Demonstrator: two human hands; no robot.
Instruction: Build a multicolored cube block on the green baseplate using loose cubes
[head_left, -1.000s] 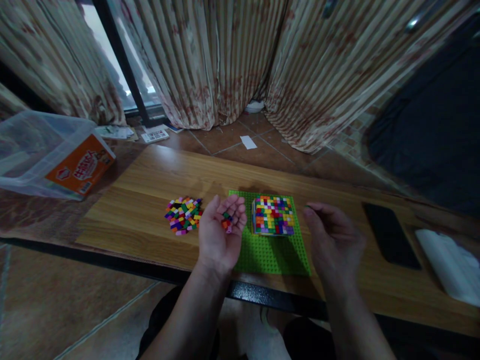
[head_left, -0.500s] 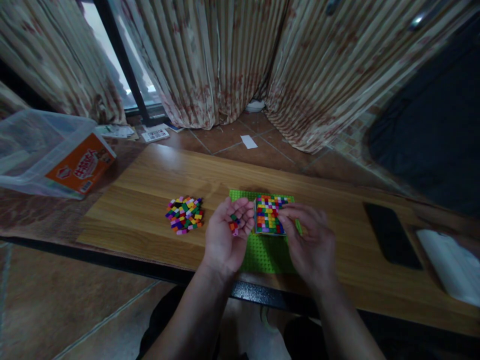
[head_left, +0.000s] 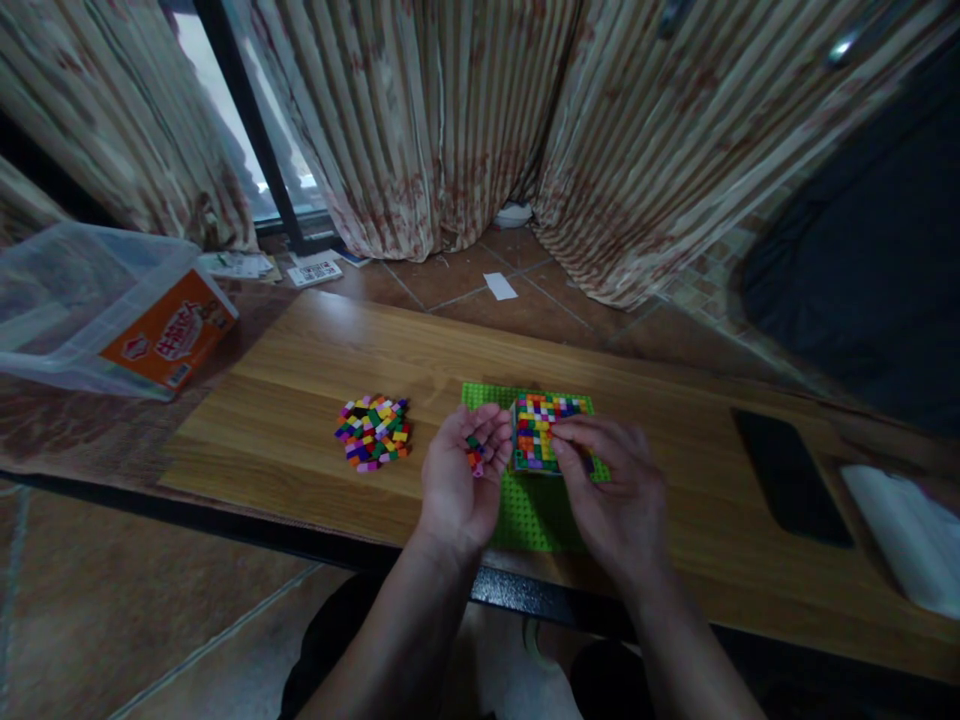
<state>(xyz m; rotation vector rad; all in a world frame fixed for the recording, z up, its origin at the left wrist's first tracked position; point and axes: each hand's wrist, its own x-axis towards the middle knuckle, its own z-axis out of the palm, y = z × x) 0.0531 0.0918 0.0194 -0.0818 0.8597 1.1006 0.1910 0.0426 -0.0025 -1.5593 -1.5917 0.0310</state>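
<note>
My left hand [head_left: 455,487] is turned palm up and cupped, holding several small building bricks [head_left: 475,459] in the palm and fingers. Beside its fingertips stands a block of many-coloured bricks [head_left: 534,436], on a green studded baseplate [head_left: 529,515]. Over the right part of this block, my right hand [head_left: 619,480] has its thumb and forefinger pinched together at the top surface. What lies between those fingertips is too small to make out. A loose pile of coloured bricks [head_left: 373,433] lies on the wooden table, left of my left hand.
A clear plastic bin [head_left: 90,330] with an orange label stands at the far left. To the right lie a black phone-like slab [head_left: 791,475] and a white packet [head_left: 904,540]. The table's dark front edge [head_left: 547,600] runs below my wrists. Curtains [head_left: 420,130] hang behind.
My right fingertips have shifted slightly left across the top of the brick block. My left hand stays cupped with its bricks. The whole view has moved a little.
</note>
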